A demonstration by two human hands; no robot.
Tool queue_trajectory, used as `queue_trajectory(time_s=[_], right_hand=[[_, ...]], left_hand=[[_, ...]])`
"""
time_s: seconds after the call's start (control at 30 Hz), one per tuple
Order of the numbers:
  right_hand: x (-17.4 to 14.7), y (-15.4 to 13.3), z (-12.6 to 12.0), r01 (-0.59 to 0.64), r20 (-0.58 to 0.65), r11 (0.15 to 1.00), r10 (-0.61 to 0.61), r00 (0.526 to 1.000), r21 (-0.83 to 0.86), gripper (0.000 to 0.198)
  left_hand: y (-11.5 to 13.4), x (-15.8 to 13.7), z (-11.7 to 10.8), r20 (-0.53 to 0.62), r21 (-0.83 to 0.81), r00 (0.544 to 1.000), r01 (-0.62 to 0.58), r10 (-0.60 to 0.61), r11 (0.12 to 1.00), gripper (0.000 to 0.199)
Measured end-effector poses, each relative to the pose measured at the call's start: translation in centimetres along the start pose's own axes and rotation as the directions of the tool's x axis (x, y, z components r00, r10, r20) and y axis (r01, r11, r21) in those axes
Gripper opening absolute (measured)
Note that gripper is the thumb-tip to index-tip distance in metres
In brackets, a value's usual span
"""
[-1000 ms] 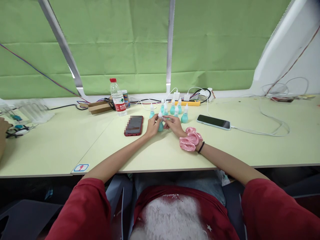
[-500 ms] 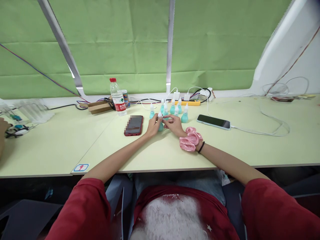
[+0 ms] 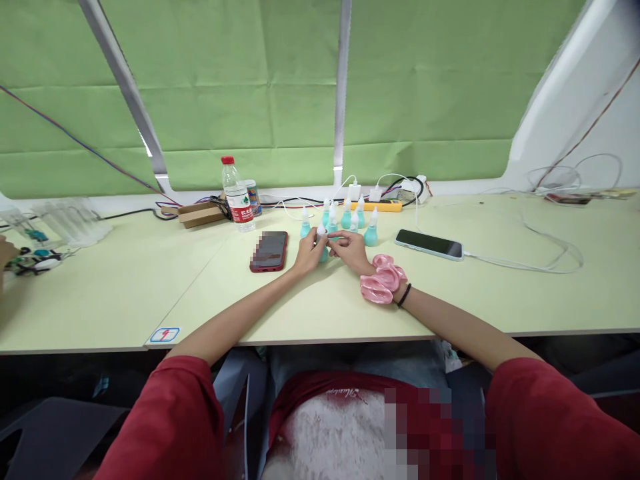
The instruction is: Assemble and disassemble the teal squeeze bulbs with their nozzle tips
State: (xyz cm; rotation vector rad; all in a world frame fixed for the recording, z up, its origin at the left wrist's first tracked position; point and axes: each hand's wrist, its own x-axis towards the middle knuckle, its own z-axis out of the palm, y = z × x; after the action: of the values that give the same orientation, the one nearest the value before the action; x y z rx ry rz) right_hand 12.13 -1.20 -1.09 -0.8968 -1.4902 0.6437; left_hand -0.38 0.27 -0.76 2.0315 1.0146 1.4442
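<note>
My left hand [image 3: 309, 255] is wrapped around a nasal aspirator [image 3: 325, 255], which has a teal squeeze bulb and a whitish pointed tip. It stands upright, its middle partly covered by my fingers. From the other side, my right hand [image 3: 353, 253] pinches at its neck just under the tip. Just beyond my hands several more such aspirators stand upright in a cluster, among them one at the right [image 3: 371, 235] and one at the left [image 3: 305, 228]. A pink scrunchie [image 3: 383, 280] and a dark bracelet circle my right wrist.
A red-cased phone [image 3: 270, 251] lies left of my hands, a charging phone [image 3: 429, 245] to the right. Behind stand a water bottle [image 3: 239, 203], a can [image 3: 253, 195], a cardboard box [image 3: 201, 214] and a yellow tool [image 3: 380, 207] among cables. Another person's hand [image 3: 6, 252] shows far left.
The view has shifted very slightly. Both my hands stay on the same aspirator, with hardly any movement of the fingers. The other person's hand at the far left has moved a little.
</note>
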Motion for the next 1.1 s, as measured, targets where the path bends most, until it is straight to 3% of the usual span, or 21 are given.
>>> queue_trajectory(time_s=[0.37, 1.1], right_hand=[[0.16, 0.39, 0.1, -0.019, -0.003, 1.0, 0.019, 1.0, 0.022, 0.042], [0.29, -0.16, -0.04, -0.081, -0.013, 0.992, 0.083, 0.996, 0.092, 0.033]], left_hand=[[0.42, -0.05, -0.01, -0.023, -0.019, 0.999, 0.034, -0.035, 0.999, 0.011], [0.36, -0.14, -0.07, -0.009, -0.023, 1.0, 0.013, -0.013, 1.0, 0.015]])
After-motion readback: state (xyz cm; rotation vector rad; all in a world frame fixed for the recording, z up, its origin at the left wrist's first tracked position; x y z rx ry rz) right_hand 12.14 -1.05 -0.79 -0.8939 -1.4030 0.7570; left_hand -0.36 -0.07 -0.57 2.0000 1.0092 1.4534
